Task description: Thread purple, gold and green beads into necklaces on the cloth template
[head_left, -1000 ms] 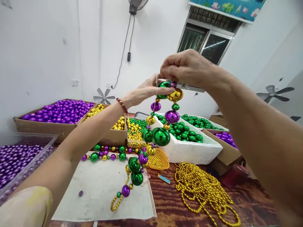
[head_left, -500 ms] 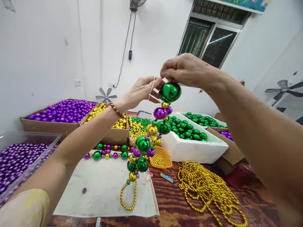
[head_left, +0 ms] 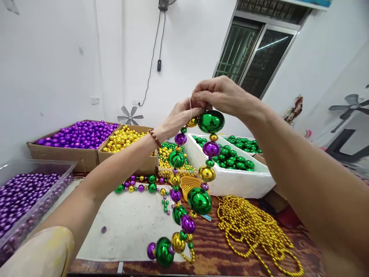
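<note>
A strand of shiny green, gold and purple beads (head_left: 200, 201) hangs in a loop in front of me, held up by its top ends. My right hand (head_left: 217, 94) pinches the strand just above a large green bead (head_left: 211, 122). Close beside it, my left hand (head_left: 184, 113) has its fingers closed on the other end, by a gold bead (head_left: 192, 122). A thin white thread (head_left: 190, 105) rises between the hands; the exact grip on it is hidden by the fingers. The lower beads dangle over the pale cloth (head_left: 127, 223).
Open boxes of purple beads (head_left: 75, 134) and gold beads (head_left: 122, 137) stand at the back left. A white foam box (head_left: 239, 182) holds green beads. Gold bead chains (head_left: 253, 231) lie heaped on the wooden table (head_left: 207, 246), near a yellow basket (head_left: 190, 180). A clear tub (head_left: 57, 165) is at left.
My left hand has come in against my right and closed on the strand's other end. The beads, bunched before, now hang as a wider, lower loop. My right hand has dropped slightly.
</note>
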`<action>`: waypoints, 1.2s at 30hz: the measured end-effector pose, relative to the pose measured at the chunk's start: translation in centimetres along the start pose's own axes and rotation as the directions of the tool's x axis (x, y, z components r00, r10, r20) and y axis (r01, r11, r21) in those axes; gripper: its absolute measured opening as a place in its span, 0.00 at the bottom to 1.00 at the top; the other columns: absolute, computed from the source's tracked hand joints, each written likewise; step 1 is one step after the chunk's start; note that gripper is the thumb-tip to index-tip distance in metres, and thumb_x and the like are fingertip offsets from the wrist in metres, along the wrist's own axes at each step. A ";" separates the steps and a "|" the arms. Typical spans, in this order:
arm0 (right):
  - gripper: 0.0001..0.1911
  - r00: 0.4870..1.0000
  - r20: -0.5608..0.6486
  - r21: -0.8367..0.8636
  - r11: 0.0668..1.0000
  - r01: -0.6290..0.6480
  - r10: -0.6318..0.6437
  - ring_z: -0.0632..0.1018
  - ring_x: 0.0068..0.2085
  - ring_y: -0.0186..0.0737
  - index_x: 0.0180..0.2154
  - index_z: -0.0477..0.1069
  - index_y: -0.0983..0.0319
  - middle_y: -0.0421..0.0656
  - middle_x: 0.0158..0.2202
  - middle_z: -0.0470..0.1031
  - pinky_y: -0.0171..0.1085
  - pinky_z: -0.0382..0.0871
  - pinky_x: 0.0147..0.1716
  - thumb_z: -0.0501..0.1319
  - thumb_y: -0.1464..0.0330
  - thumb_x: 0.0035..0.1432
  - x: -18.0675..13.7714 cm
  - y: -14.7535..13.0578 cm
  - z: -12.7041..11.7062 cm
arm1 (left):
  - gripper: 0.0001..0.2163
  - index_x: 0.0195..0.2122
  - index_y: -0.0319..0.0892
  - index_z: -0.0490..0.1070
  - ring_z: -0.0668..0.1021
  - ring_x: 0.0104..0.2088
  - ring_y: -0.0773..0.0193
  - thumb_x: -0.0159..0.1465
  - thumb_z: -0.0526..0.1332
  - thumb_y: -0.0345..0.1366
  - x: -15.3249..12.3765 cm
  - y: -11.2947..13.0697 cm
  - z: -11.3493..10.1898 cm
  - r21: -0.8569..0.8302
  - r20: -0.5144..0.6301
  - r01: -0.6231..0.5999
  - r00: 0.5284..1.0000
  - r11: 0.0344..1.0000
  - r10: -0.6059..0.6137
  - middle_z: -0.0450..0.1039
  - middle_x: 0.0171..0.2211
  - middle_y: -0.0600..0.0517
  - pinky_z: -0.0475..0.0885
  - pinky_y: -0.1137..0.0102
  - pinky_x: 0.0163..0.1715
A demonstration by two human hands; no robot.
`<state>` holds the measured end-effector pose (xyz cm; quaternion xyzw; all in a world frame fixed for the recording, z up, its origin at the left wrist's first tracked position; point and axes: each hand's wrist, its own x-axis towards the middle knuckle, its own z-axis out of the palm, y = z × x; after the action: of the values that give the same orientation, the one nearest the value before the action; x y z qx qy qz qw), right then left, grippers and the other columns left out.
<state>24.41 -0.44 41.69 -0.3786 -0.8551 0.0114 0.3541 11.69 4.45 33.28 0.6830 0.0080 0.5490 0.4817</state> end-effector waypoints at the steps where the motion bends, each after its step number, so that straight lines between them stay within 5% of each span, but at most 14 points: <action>1: 0.11 1.000 0.000 0.048 0.999 0.002 -0.002 0.63 0.22 0.27 0.24 0.71 0.65 0.36 0.19 0.66 0.33 0.56 0.23 0.61 0.77 0.59 -0.2 0.7 0.4 | 0.04 0.34 0.39 0.72 0.77 0.37 0.65 0.60 0.66 0.32 -0.3 -0.4 0.0 -0.007 0.002 0.002 1.000 1.000 -0.002 0.76 0.31 0.52 0.71 0.67 0.44; 14: 0.14 0.975 0.133 0.446 0.867 -0.221 0.180 0.64 0.22 0.28 0.24 0.66 0.62 0.36 0.20 0.65 0.32 0.58 0.22 0.62 0.68 0.63 -4.5 8.5 9.5 | 0.02 0.30 0.40 0.73 0.74 0.34 0.67 0.55 0.63 0.29 -6.6 -8.1 -1.4 -0.002 -0.146 0.274 0.951 0.962 -0.271 0.76 0.32 0.52 0.68 0.69 0.42; 17: 0.13 0.951 0.183 0.500 0.810 -0.307 0.248 0.65 0.21 0.27 0.25 0.68 0.63 0.36 0.20 0.66 0.31 0.60 0.21 0.64 0.66 0.62 -5.2 10.4 12.4 | 0.04 0.26 0.41 0.69 0.71 0.31 0.68 0.55 0.63 0.28 -8.8 -10.0 -1.9 -0.017 -0.242 0.378 0.897 0.926 -0.371 0.72 0.27 0.53 0.67 0.69 0.38; 22: 0.09 0.899 0.203 0.599 0.678 -0.427 0.387 0.72 0.22 0.29 0.30 0.71 0.63 0.39 0.23 0.73 0.32 0.67 0.23 0.66 0.66 0.60 -7.0 12.1 17.1 | 0.10 0.22 0.42 0.63 0.68 0.24 0.70 0.58 0.62 0.27 -12.5 -12.8 -3.2 -0.110 -0.381 0.565 0.736 0.818 -0.560 0.64 0.22 0.56 0.64 0.70 0.30; 26: 0.08 0.900 0.105 0.656 0.651 -0.383 0.423 0.77 0.26 0.33 0.30 0.70 0.61 0.39 0.26 0.75 0.36 0.74 0.31 0.64 0.65 0.61 -9.2 11.7 19.8 | 0.08 0.23 0.41 0.66 0.71 0.23 0.69 0.58 0.62 0.27 -14.7 -14.2 -4.7 -0.144 -0.470 0.631 0.634 0.762 -0.614 0.67 0.22 0.55 0.64 0.70 0.29; 32: 0.07 0.911 -0.157 0.516 0.818 -0.255 0.382 0.81 0.43 0.41 0.35 0.75 0.58 0.42 0.37 0.81 0.46 0.73 0.49 0.61 0.64 0.65 -15.6 8.5 23.4 | 0.08 0.23 0.40 0.67 0.72 0.24 0.69 0.58 0.61 0.27 -15.8 -14.0 -6.6 -0.156 -0.514 0.633 0.604 0.758 -0.610 0.69 0.20 0.55 0.66 0.72 0.31; 36: 0.07 0.888 -0.304 0.374 0.901 -0.222 0.345 0.78 0.51 0.44 0.39 0.75 0.56 0.42 0.43 0.82 0.49 0.71 0.53 0.58 0.67 0.68 -20.5 8.4 27.2 | 0.07 0.25 0.39 0.67 0.73 0.23 0.70 0.59 0.63 0.29 -16.1 -13.0 -6.8 -0.152 -0.432 0.665 0.620 0.731 -0.655 0.69 0.20 0.55 0.66 0.72 0.29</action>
<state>22.54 -1.12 6.69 -0.4319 -0.6951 0.1360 0.5583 6.88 7.15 12.23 0.4881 0.3771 0.4782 0.6252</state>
